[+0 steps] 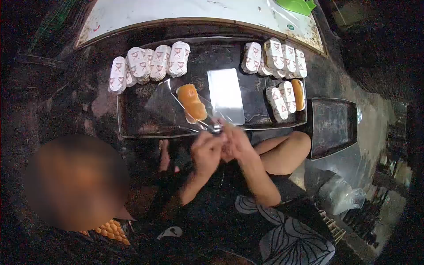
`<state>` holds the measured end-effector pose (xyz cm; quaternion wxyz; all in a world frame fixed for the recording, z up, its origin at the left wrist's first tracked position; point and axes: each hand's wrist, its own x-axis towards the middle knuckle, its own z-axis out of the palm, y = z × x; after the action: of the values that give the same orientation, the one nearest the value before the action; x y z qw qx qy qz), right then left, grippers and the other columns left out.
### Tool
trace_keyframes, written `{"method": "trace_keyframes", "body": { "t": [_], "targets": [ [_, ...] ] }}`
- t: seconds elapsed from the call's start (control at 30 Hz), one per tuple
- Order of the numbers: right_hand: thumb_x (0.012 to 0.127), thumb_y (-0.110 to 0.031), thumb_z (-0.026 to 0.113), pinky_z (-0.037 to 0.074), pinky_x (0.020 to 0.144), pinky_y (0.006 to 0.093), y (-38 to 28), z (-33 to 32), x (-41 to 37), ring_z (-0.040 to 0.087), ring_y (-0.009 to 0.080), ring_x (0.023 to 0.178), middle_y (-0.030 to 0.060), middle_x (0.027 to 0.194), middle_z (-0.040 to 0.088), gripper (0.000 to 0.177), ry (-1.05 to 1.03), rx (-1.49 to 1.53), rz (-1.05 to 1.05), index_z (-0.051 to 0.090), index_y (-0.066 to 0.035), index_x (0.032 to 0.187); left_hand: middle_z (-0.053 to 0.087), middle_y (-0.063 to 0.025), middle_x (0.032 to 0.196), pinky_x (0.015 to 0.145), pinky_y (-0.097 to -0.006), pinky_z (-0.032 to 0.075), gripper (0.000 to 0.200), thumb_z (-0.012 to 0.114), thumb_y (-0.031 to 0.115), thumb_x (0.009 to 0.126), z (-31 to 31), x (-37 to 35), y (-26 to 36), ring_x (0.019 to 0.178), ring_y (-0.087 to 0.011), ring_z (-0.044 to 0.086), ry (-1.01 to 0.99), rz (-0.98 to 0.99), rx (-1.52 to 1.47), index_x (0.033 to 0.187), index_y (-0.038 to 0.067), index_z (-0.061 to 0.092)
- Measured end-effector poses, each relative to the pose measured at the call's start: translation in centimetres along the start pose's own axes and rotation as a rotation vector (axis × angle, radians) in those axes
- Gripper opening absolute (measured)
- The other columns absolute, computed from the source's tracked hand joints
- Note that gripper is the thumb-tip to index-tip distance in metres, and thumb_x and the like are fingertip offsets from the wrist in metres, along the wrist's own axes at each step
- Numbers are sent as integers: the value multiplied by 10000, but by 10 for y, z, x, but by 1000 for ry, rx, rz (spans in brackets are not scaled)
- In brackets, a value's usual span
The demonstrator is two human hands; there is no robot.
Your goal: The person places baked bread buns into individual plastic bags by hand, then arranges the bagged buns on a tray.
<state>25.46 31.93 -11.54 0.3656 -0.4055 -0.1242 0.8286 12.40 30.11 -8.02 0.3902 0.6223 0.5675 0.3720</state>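
Observation:
A golden bread roll (192,104) in a white paper cup lies inside a clear plastic bag (170,95), over the front of a dark metal tray (145,129). Close together at the tray's near rim, my left hand (207,152) and my right hand (236,142) have their fingers closed on the bag's gathered end. A small shiny spot shows at the fingertips; I cannot make out what it is. Right beside the roll lies a glossy stack of flat clear bags (226,97).
Oblong paper cups with red print (161,62) stand in groups at the tray's back left and right. Another roll (298,95) sits at the right. Beyond is a white board (198,11); an empty tray (334,126) lies right. A person's blurred head (75,183) is near left.

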Motion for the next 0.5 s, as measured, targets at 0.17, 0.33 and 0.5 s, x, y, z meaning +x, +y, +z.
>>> {"method": "trace_keyframes", "body": {
  "t": [0.17, 0.33, 0.5],
  "targets": [
    [908, -278, 340, 495, 703, 251, 0, 85, 20, 593, 203, 852, 150, 998, 563, 390, 148, 629, -494, 382, -13, 1190, 547, -74, 944, 780, -299, 420, 331, 597, 145, 763, -6, 29, -20, 916, -166, 498, 443, -514, -1153, 1055, 21, 504],
    [747, -296, 618, 432, 769, 381, 46, 52, 77, 502, 347, 956, 200, 1138, 454, 637, 464, -1024, -666, 302, -35, 1234, 481, -108, 1074, 865, -350, 404, 415, 498, 276, 828, -66, 37, -118, 1018, -208, 473, 240, -447, -690, 1152, 30, 414],
    [725, -268, 595, 400, 795, 449, 51, 14, 141, 473, 416, 896, 185, 1266, 347, 653, 538, -1630, -563, 286, -115, 1279, 432, -155, 1161, 936, -416, 348, 399, 398, 277, 866, -125, 45, -91, 1103, -260, 424, 563, -513, -1573, 1189, 46, 373]
  ]
}}
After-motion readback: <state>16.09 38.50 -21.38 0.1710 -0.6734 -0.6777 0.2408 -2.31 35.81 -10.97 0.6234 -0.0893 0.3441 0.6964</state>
